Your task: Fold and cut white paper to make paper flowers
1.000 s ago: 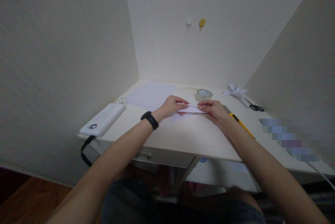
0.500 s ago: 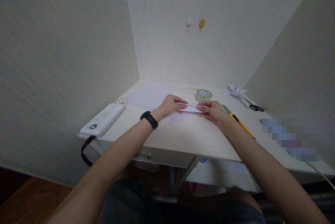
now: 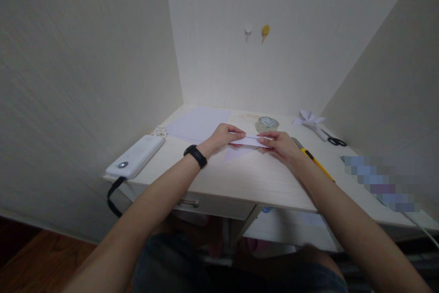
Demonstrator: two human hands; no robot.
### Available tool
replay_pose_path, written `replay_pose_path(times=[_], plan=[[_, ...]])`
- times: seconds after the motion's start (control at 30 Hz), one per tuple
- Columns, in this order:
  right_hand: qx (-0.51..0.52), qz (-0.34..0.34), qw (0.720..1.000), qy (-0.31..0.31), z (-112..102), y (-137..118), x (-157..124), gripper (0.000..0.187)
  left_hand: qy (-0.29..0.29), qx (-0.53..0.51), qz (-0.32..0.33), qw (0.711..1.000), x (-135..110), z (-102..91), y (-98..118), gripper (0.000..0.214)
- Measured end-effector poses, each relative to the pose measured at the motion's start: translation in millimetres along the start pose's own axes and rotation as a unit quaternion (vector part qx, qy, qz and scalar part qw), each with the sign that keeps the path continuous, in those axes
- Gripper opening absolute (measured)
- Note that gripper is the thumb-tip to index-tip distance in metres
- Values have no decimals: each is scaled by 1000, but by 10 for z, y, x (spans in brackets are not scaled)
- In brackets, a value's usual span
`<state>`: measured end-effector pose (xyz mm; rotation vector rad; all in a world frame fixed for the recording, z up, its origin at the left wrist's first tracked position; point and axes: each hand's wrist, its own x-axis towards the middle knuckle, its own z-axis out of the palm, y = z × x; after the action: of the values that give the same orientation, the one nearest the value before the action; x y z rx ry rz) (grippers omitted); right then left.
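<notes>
A white, wood-grained desk [image 3: 240, 183] is backed by a pale, streaked back wall [image 3: 212, 55] and flanked by a greyer left wall [image 3: 85, 64] and right wall [image 3: 387, 78]. Reddish-brown wooden flooring [image 3: 51, 256] is seen below the desk's left side; the back wall is lit brightest just above the desk.

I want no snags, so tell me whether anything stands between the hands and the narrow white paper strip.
Nothing visible does: the left hand and right hand both grip the narrow white paper strip. The round clear tape roll lies beyond it, not between.
</notes>
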<state>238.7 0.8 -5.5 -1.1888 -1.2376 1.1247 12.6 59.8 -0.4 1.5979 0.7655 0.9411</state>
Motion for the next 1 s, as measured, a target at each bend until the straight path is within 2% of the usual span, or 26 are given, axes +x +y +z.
replay_pose_path(times=[0.2,0.47,0.77,1.0], plan=[[-20,-19,1000,13,-17,17,22,45,0,8,0,1000,-28,12,36,17],[-21,-9,1000,19,-9,-10,7,39,-2,52,23,998,-23,-8,29,18],[4,-6,1000,-6,-7,-21,-7,41,-28,-23,-15,999,-32,26,56,17],[16,-8,1000,-9,-20,8,19,43,-31,-32,-10,999,-22,15,36,25]])
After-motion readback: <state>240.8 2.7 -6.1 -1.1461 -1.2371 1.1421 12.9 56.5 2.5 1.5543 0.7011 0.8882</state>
